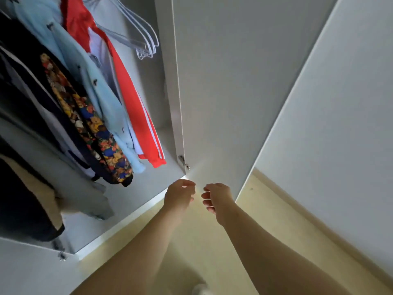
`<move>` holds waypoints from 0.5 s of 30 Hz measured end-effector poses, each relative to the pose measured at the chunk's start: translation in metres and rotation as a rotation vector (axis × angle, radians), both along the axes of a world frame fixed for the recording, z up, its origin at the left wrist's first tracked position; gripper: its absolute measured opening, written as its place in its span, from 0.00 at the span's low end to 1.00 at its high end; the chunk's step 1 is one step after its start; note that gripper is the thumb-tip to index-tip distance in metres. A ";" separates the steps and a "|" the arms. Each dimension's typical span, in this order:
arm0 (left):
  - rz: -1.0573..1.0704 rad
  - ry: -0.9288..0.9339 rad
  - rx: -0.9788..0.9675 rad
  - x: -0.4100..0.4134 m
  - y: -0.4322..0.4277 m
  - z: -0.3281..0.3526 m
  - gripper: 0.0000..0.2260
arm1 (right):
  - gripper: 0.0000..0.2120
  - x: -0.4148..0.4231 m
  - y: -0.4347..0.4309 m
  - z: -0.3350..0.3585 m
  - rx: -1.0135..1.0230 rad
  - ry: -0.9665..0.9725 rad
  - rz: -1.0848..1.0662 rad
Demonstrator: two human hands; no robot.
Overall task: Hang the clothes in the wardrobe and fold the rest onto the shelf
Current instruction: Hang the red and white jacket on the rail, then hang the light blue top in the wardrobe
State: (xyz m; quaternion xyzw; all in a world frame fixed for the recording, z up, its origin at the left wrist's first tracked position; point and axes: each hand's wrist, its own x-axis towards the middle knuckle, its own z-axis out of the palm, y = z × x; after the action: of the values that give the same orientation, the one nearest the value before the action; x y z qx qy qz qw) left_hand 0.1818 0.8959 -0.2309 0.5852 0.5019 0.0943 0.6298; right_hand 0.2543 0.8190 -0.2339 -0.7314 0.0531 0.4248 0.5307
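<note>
Several garments hang in the open wardrobe at the left: a red jacket with white stripes, a light blue shirt, a dark jacket with a bear-print sleeve and darker clothes further left. Several bare clear hangers hang to the right of the red jacket. My left hand and my right hand reach down side by side near the wardrobe's front bottom corner. Both have loosely curled fingers and hold nothing.
The white wardrobe door stands open on the right of the clothes, hinge low on its edge. The wardrobe floor lies under the garments. Pale yellow flooring spreads below my arms, with a white wall at right.
</note>
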 end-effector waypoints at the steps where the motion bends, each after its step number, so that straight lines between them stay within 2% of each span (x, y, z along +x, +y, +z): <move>1: -0.043 0.009 0.004 -0.002 -0.017 -0.003 0.07 | 0.09 -0.004 -0.021 -0.004 -0.012 -0.001 -0.032; 9: -0.387 0.085 -0.025 -0.050 -0.159 -0.040 0.09 | 0.08 -0.083 -0.180 -0.046 -0.084 0.055 -0.336; 15: -0.554 0.179 -0.060 -0.101 -0.262 -0.063 0.09 | 0.08 -0.152 -0.295 -0.067 -0.175 0.135 -0.501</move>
State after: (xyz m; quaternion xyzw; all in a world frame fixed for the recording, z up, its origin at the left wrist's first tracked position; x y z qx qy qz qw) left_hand 0.0805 0.6339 -0.2936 0.6872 0.3792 -0.1483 0.6017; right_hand 0.1027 0.5244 -0.3007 -0.7086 0.3043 0.3218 0.5492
